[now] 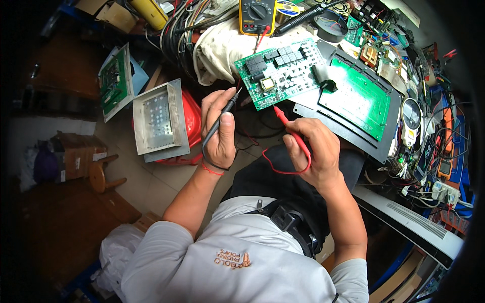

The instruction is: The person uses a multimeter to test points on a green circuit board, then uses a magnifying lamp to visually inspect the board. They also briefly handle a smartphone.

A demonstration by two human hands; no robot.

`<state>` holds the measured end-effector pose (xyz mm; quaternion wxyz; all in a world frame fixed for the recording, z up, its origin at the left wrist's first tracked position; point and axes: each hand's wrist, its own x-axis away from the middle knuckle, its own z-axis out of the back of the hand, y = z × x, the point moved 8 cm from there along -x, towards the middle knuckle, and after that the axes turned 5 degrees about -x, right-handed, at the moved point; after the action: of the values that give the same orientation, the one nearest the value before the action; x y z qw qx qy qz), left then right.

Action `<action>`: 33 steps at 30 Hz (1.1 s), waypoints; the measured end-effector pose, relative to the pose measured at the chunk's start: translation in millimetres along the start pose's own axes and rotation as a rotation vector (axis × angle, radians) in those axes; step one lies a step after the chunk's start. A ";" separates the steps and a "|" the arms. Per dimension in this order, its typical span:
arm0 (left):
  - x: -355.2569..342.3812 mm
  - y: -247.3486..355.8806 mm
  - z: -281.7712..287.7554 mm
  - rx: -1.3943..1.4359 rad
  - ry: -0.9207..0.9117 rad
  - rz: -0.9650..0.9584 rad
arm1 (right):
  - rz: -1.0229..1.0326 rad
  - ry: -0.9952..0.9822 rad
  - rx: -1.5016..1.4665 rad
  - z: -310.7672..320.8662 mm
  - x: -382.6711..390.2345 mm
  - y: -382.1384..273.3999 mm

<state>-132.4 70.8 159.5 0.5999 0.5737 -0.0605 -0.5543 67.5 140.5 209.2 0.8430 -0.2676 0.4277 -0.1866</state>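
In my left hand (220,129) is a black multimeter probe (222,117), its thin tip pointing up, just left of the green circuit board (283,76). My right hand (318,149) is closed around a red probe (289,127). The red tip is at the board's near edge; whether it touches is too small to tell. Black relays, a transformer and many small parts cover that board. A grey ribbon cable (323,74) runs from its right side toward a second green board (358,98) on a dark panel. At the top stands the yellow multimeter (257,15), dial facing me.
A white cloth (220,53) and bundled cables lie left of the multimeter. Below left, a metal housing (160,121) rests on a red stool (189,118). Tools, a magnifier (411,115) and tangled wires crowd the right. A wooden stool (106,174) stands on the floor.
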 end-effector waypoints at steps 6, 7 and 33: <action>4.7 -22.2 -8.4 0.080 -0.060 0.174 | -0.108 -0.003 -0.008 -4.2 -2.3 11.9; 5.6 -26.2 -10.2 0.089 -0.068 0.207 | -0.117 -0.008 -0.002 -5.3 -3.0 13.5; -11.5 -1.8 -4.9 -0.126 -0.045 0.055 | -0.123 -0.031 0.053 -21.0 -6.4 17.8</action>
<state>-134.3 82.8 163.0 0.6483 0.5205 -0.0548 -0.5529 48.2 151.8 192.1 0.8433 -0.2736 0.3922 -0.2451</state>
